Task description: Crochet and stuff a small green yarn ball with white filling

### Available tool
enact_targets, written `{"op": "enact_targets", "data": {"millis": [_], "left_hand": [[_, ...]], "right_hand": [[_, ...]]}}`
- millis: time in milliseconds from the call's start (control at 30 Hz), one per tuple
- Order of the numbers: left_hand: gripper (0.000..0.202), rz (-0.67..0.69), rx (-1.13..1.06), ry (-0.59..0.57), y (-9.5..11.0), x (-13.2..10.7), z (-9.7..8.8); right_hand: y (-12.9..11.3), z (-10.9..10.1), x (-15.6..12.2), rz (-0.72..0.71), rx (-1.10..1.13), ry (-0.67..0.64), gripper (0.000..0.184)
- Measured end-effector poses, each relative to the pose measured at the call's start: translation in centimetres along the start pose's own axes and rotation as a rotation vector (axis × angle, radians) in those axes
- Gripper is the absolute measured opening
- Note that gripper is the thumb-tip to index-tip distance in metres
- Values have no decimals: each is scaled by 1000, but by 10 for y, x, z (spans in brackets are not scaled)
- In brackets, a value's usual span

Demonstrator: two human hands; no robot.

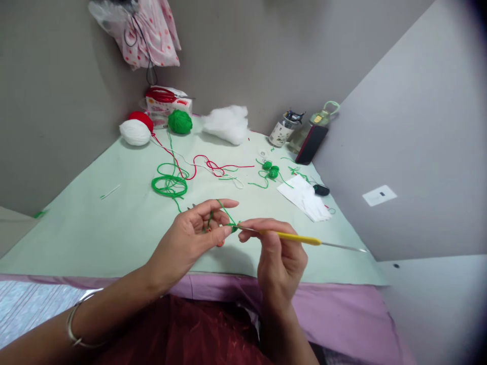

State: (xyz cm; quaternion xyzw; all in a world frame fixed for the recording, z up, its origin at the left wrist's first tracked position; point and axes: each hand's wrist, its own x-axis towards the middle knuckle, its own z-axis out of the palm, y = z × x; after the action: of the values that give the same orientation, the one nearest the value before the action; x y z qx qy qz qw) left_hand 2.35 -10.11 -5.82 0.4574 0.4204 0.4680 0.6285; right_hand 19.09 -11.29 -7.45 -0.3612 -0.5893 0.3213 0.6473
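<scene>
My right hand (pixel 279 256) grips a crochet hook (pixel 300 238) with a yellow handle and metal ends, held nearly level. Its left tip meets a small piece of green crochet work (pixel 233 227). Between thumb and fingers, my left hand (pixel 198 228) pinches that piece, index finger stretched out with green yarn (pixel 227 212) running over it. The yarn trails back to a loose green coil (pixel 169 186) on the table. Something orange-red (pixel 220 243) shows just below my left thumb; what it is I cannot make out. Dark metal tips (pixel 191 207), partly hidden, poke out behind my left hand.
White (pixel 135 133), red (pixel 141 120) and green (pixel 180 122) yarn balls sit at the back left. White stuffing (pixel 226 124), a pen cup (pixel 283 131), a bottle (pixel 319 117) and a phone (pixel 312 145) line the back. Small green balls (pixel 271 170) and white paper (pixel 304 197) lie right.
</scene>
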Motion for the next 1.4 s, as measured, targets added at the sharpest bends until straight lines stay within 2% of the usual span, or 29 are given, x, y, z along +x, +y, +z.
{"op": "enact_targets", "data": {"millis": [200,467,600,700,767,867,967,1067,1167,1233,1333,1400], "left_hand": [[35,138,222,109,3,-2,3],[32,199,287,193,8,-1,9],[37,157,223,170,6,-1,8],[49,9,-20,43,2,0,5],[53,-122,-221,-57,1,2,3],[52,-224,-368,-100,2,6,0],[48,-157,-328,-61,5,7,0],[44,-76,-240,-64,4,4,1],[41,-26,-190,-32,2,2,4],[44,-20,-202,-4,0,3,6],[45,-117,-318,-48,-3,6,6],[42,-210,-423,-88,-4,8,5]], "right_hand": [[-4,-3,0,-204,-157,-94,27],[6,-5,-5,-386,-341,-145,31],[17,-5,-12,-455,-466,-148,39],[22,-3,-16,-516,-558,-83,45],[21,-1,-15,-502,-529,-49,40],[14,1,-9,-299,-316,-3,27],[7,3,0,-95,-26,46,22],[5,7,5,-29,75,18,20],[7,10,1,-67,-65,-13,23],[10,11,-5,-181,-229,-15,27],[16,9,-11,-389,-425,22,36],[16,6,-9,-372,-391,34,34]]}}
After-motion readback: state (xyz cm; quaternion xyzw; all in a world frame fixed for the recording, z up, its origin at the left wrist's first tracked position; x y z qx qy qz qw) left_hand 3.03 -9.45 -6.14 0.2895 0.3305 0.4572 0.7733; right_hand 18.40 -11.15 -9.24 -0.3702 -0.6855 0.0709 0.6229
